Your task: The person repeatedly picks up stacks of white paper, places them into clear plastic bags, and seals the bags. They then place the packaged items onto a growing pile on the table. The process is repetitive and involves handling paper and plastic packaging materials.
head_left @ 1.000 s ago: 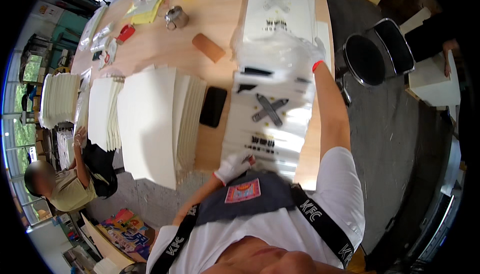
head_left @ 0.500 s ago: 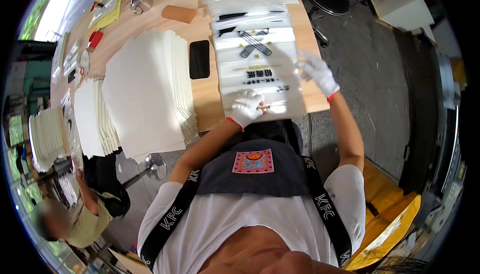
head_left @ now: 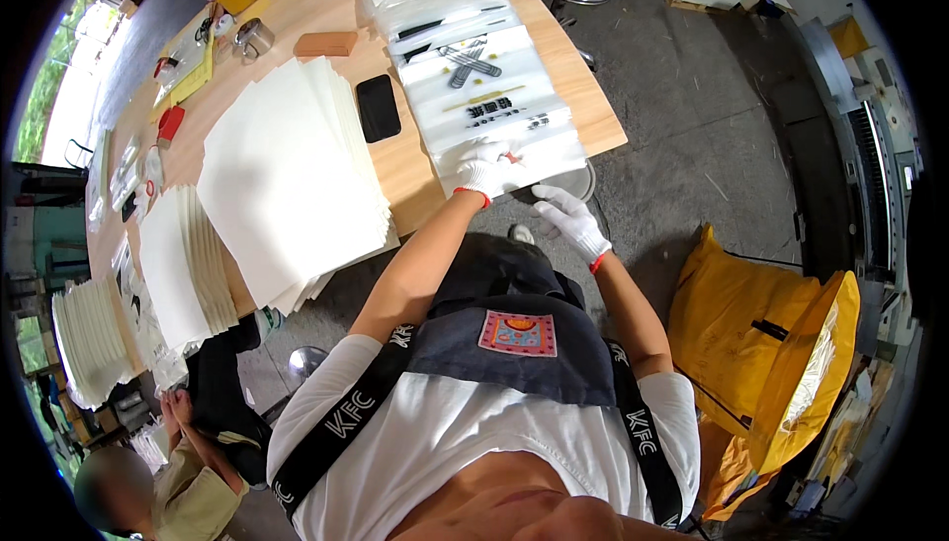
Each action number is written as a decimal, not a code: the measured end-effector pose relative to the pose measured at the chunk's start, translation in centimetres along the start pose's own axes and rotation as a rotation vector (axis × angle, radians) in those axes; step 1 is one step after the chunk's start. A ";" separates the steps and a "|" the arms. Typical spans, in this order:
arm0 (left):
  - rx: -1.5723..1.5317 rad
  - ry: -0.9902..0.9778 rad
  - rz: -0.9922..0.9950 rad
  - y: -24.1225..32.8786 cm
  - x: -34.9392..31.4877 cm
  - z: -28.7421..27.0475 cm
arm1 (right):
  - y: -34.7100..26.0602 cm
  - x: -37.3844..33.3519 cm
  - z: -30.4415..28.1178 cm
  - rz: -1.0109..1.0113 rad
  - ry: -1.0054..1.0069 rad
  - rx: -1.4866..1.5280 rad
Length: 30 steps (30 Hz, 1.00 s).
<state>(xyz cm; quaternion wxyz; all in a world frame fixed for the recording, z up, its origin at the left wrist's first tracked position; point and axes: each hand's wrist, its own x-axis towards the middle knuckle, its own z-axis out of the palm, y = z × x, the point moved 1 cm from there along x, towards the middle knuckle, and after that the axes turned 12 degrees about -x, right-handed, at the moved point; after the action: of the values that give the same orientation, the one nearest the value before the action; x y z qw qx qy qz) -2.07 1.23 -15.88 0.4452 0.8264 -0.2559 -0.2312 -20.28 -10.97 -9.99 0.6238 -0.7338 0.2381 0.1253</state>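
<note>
Long clear plastic bags with dark print (head_left: 486, 66) lie in an overlapping pile along the right side of the table. My left hand (head_left: 486, 171), in a white glove with a red cuff, rests on the pile's near end. Its fingers are curled, and what they grip, if anything, is too small to make out. My right hand (head_left: 571, 220), gloved the same way, is just off the table's near edge, beside the bags' near right corner. Its fingers stretch toward that corner with the thumb apart, and nothing shows in it.
Left of the bags are a black phone (head_left: 379, 108), a large stack of white paper (head_left: 287, 175) and a smaller one (head_left: 178, 264). A metal cup (head_left: 254, 39) and brown block (head_left: 325, 44) sit farther back. Yellow sacks (head_left: 741, 314) stand at right; another person (head_left: 193, 482) is lower left.
My right hand has come down and left from the pile's right side to its near corner. My left hand has shifted slightly up the pile. The whole view has turned and shifted.
</note>
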 end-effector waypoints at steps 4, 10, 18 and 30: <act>-0.079 0.064 -0.040 0.1 -0.1 -0.1 | 1.0 2.6 1.0 0.038 -0.104 0.236; -0.021 0.182 0.043 3.1 1.1 -2.2 | 0.1 11.7 0.8 -0.034 0.239 0.160; -1.159 0.372 0.159 9.6 4.4 -10.4 | -2.4 9.3 -5.0 0.226 -0.056 -0.599; -0.121 0.236 0.248 16.9 0.6 -11.3 | -5.3 20.2 0.6 -0.747 0.241 -1.438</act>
<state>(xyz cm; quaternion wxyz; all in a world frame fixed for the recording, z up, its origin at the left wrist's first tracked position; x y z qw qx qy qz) 1.64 -0.20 4.11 0.5460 0.7816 -0.2877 -0.0909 -0.25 -13.73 -15.25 -0.0285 -0.9939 -0.0950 -0.0482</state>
